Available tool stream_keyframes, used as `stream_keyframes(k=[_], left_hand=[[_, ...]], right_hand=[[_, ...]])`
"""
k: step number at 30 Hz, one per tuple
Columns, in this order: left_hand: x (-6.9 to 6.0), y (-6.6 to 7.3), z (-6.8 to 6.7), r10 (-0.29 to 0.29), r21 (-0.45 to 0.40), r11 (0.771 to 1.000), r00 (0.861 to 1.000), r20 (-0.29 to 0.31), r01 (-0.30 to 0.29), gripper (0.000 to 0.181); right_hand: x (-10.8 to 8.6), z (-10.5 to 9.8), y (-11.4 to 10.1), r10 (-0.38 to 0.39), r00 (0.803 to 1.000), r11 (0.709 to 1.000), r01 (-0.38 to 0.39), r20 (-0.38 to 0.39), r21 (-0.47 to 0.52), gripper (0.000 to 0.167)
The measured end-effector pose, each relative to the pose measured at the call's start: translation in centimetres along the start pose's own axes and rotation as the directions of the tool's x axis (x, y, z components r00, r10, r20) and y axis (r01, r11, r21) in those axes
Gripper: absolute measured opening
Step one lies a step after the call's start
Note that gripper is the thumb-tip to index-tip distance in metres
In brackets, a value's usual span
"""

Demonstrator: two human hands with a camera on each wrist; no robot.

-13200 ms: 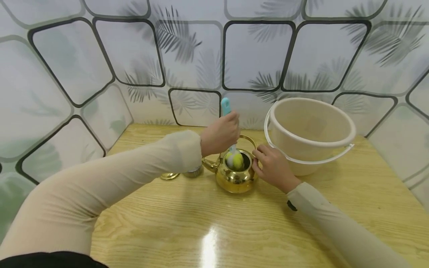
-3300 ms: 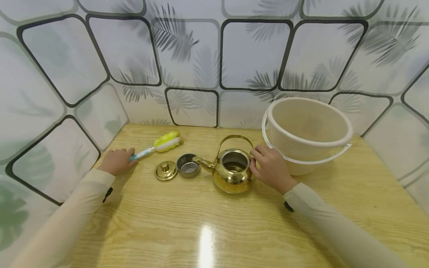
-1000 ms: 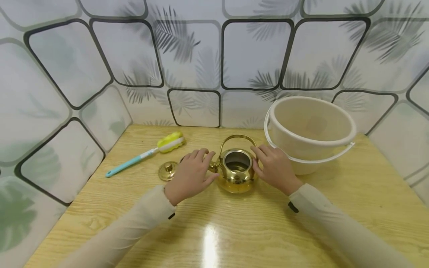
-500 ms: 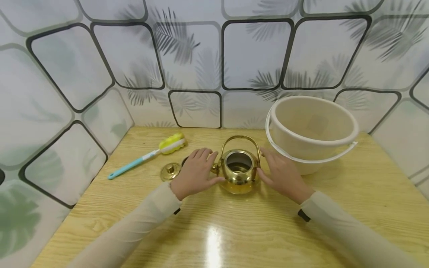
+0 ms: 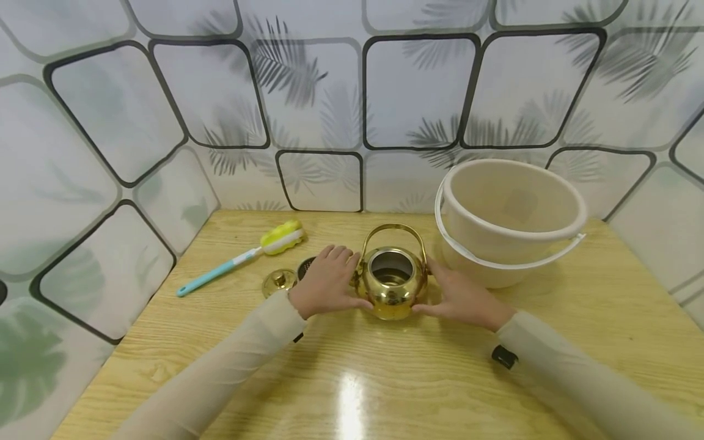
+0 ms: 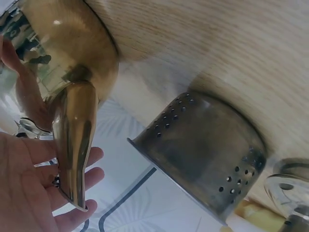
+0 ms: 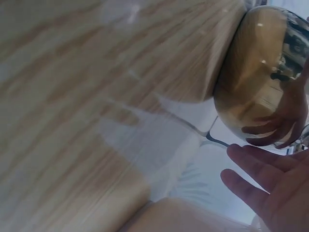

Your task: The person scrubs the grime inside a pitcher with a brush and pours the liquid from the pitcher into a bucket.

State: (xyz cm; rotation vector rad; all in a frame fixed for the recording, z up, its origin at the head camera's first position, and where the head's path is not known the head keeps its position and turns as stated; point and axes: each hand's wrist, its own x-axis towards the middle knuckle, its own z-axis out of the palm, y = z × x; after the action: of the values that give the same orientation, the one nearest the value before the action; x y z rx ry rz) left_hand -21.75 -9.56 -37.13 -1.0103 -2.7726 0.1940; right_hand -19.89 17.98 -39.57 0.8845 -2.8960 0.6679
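Note:
A shiny gold teapot (image 5: 392, 297) stands upright and lidless on the table, its arched handle raised. My left hand (image 5: 328, 284) is at its spout side, thumb reaching to the lower body. In the left wrist view the fingers extend behind the spout (image 6: 75, 140). On the other side my right hand (image 5: 464, 297) spreads its fingers along the body, its thumb tip near the base. The right wrist view shows those fingers straight, close to the gold surface; contact is hard to tell. Behind the left hand sits a perforated metal strainer (image 6: 198, 150), partly hidden in the head view.
Left of the strainer lies the gold lid (image 5: 278, 281). A sponge brush (image 5: 220, 269) with a blue handle and yellow-white head lies further left. A cream bucket (image 5: 486, 244) stands behind the right hand, its white handle hanging in front. Patterned walls border the wooden table.
Earlier the left hand worked the brush inside the teapot, then laid it at the left. Since then it came to the spout side. The right hand left the handle side and lowered around the body.

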Motion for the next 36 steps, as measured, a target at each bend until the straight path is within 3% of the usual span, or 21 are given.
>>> stream_keyframes(k=[5, 10, 13, 22, 31, 36], left_hand=[[0.6, 0.0, 0.2, 0.006, 0.035, 0.999, 0.999, 0.033, -0.007, 0.108], [1.2, -0.1, 0.4, -0.021, 0.014, 1.0, 0.995, 0.101, 0.019, 0.117], [1.5, -0.2, 0.6, -0.021, -0.012, 1.0, 0.994, 0.109, 0.023, 0.121], [1.8, -0.3, 0.9, -0.002, -0.084, 0.996, 0.997, 0.082, 0.009, 0.129], [2.2, -0.8, 1.2, 0.026, -0.133, 0.991, 0.999, 0.026, -0.022, 0.123], [2.2, -1.5, 0.1, 0.033, -0.142, 0.989, 0.999, -0.021, -0.036, 0.12]], right_hand=[[0.6, 0.5, 0.4, 0.002, 1.0, 0.999, -0.002, 0.021, 0.034, 0.126], [1.0, 0.9, 0.8, -0.036, 0.999, 0.999, 0.035, 0.029, 0.035, 0.127], [1.2, 1.1, 1.0, -0.042, 0.998, 0.998, 0.04, 0.036, 0.039, 0.126], [1.9, 1.2, 0.9, -0.071, 0.997, 0.987, 0.069, 0.007, 0.144, 0.124], [2.1, 1.3, 0.8, -0.023, 1.0, 0.977, 0.025, -0.012, 0.214, 0.121], [2.6, 0.4, 0.2, -0.047, 0.999, 0.948, 0.049, -0.012, 0.313, 0.116]])
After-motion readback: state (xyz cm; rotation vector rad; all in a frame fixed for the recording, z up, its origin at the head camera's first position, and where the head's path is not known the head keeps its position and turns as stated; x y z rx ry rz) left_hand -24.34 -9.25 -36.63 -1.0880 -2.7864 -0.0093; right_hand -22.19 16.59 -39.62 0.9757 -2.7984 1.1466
